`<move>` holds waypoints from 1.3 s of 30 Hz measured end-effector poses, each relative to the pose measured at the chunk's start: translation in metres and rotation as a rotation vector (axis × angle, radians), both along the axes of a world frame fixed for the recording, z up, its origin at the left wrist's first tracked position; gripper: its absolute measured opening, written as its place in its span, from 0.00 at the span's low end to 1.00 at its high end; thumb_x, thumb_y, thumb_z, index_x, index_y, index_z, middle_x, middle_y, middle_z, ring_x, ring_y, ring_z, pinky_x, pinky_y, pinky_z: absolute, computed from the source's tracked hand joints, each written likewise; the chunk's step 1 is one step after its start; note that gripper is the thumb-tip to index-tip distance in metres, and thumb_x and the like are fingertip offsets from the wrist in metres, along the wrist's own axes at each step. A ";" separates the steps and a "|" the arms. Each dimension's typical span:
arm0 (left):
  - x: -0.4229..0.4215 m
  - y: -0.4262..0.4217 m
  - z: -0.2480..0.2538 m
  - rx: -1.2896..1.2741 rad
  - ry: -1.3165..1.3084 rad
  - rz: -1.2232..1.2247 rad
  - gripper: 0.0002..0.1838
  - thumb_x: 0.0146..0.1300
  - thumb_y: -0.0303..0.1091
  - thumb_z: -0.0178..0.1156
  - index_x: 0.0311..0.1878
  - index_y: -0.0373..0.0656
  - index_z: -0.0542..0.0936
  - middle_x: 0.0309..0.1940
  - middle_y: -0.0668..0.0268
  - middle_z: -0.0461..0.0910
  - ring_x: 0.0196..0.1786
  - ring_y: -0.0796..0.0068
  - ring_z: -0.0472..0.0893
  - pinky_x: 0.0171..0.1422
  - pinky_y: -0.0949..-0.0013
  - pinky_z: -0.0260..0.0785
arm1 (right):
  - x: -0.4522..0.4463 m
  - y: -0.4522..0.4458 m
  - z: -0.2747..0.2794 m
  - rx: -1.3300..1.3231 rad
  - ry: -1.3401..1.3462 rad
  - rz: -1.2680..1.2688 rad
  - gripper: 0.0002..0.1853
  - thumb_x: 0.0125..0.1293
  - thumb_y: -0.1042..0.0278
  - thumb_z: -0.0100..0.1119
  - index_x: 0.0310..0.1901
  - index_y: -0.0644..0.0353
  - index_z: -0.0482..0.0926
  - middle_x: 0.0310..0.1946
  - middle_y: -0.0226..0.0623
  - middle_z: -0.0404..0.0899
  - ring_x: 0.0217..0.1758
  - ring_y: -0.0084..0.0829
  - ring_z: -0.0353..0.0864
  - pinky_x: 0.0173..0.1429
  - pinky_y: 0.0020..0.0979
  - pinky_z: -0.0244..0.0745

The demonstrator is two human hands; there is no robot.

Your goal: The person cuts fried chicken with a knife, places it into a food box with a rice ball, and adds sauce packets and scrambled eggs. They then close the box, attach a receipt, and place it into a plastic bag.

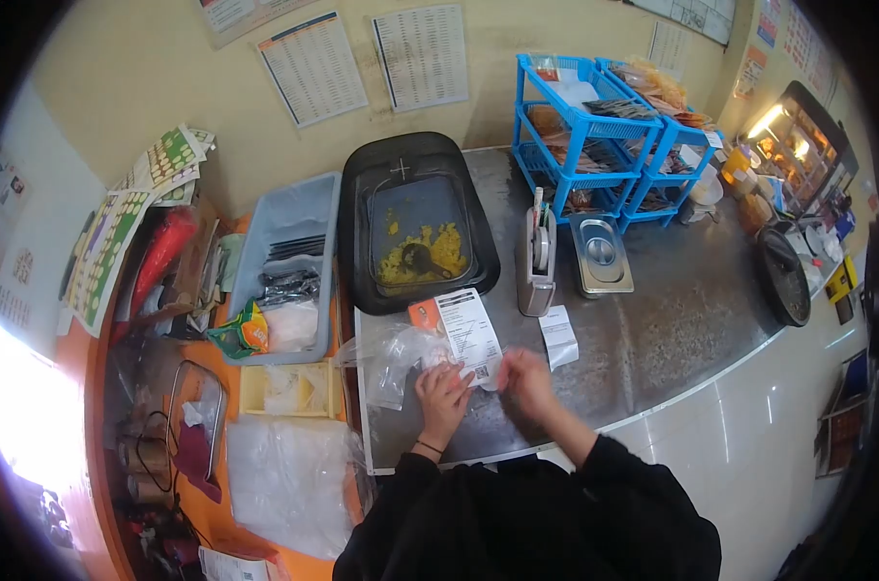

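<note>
A clear plastic bag lies at the near left corner of the metal counter, with a printed receipt on top of it. My left hand grips the bag just below the receipt, fingers bent over it. To the right of the receipt's lower edge, my right hand is closed in a pinch. A whitish, filmy edge reaches its fingertips, but what they hold is too small to make out. Another paper slip lies beyond my right hand, below a grey tape dispenser.
A black tray with yellow food and a ladle stands at the back. Left are a grey bin, a yellow tray and plastic bags. A lidded steel container and blue racks stand right.
</note>
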State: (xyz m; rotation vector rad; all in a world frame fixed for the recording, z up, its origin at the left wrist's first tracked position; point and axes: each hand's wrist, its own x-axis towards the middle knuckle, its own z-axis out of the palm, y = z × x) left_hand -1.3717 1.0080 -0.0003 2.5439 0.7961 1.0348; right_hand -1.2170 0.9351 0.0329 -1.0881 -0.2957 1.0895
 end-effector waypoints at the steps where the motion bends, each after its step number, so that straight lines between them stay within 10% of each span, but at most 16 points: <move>1: 0.001 0.001 0.000 -0.003 -0.001 -0.004 0.16 0.43 0.34 0.64 0.40 0.55 0.80 0.47 0.73 0.74 0.54 0.68 0.67 0.60 0.58 0.49 | -0.026 -0.011 0.008 -0.012 0.082 -0.022 0.07 0.61 0.69 0.49 0.26 0.60 0.70 0.18 0.34 0.71 0.19 0.27 0.72 0.23 0.26 0.69; 12: 0.001 0.001 0.015 -0.049 -0.009 -0.018 0.15 0.41 0.40 0.65 0.37 0.54 0.81 0.45 0.72 0.74 0.53 0.68 0.67 0.59 0.59 0.47 | -0.055 -0.009 -0.052 -0.163 -0.028 -0.079 0.14 0.59 0.62 0.56 0.24 0.64 0.74 0.13 0.33 0.71 0.13 0.22 0.70 0.17 0.22 0.66; 17: 0.016 0.003 0.029 -0.180 0.047 0.107 0.10 0.40 0.43 0.67 0.26 0.52 0.81 0.36 0.75 0.74 0.47 0.70 0.67 0.55 0.60 0.48 | -0.026 -0.013 -0.051 -0.395 -0.372 0.181 0.18 0.57 0.59 0.58 0.19 0.66 0.75 0.11 0.35 0.72 0.11 0.24 0.70 0.16 0.24 0.64; 20: 0.021 0.005 0.030 -0.166 0.080 0.140 0.09 0.40 0.44 0.67 0.23 0.52 0.80 0.34 0.76 0.73 0.46 0.70 0.67 0.52 0.61 0.48 | -0.013 -0.009 -0.065 -0.282 -1.137 0.176 0.16 0.54 0.58 0.60 0.25 0.67 0.77 0.14 0.43 0.75 0.12 0.32 0.71 0.19 0.31 0.66; 26: 0.022 0.003 0.028 -0.179 0.070 0.147 0.09 0.41 0.43 0.67 0.23 0.52 0.81 0.34 0.76 0.73 0.47 0.70 0.67 0.53 0.59 0.47 | 0.020 -0.010 -0.048 -0.443 -1.167 0.443 0.13 0.46 0.61 0.63 0.21 0.64 0.76 0.22 0.48 0.76 0.25 0.45 0.76 0.31 0.40 0.69; 30: 0.017 0.003 0.028 -0.173 0.042 0.116 0.06 0.44 0.40 0.65 0.24 0.51 0.80 0.34 0.74 0.74 0.48 0.70 0.67 0.55 0.56 0.46 | 0.093 -0.028 -0.013 -0.743 -1.376 -0.021 0.21 0.44 0.64 0.62 0.39 0.65 0.69 0.36 0.49 0.76 0.38 0.49 0.75 0.41 0.40 0.71; 36: 0.019 -0.020 0.058 -0.155 -0.163 0.008 0.07 0.45 0.30 0.64 0.30 0.44 0.80 0.35 0.67 0.74 0.43 0.68 0.71 0.54 0.63 0.55 | 0.162 -0.019 -0.084 -0.676 -1.155 -0.263 0.29 0.42 0.68 0.67 0.44 0.62 0.59 0.28 0.43 0.75 0.31 0.41 0.76 0.37 0.37 0.71; 39: 0.026 -0.035 0.057 -0.475 -0.238 -0.064 0.11 0.47 0.30 0.64 0.36 0.42 0.79 0.37 0.64 0.75 0.42 0.67 0.74 0.53 0.62 0.61 | 0.150 -0.021 -0.058 -0.378 -0.612 -0.087 0.26 0.44 0.80 0.64 0.42 0.57 0.59 0.27 0.34 0.73 0.27 0.27 0.74 0.32 0.27 0.70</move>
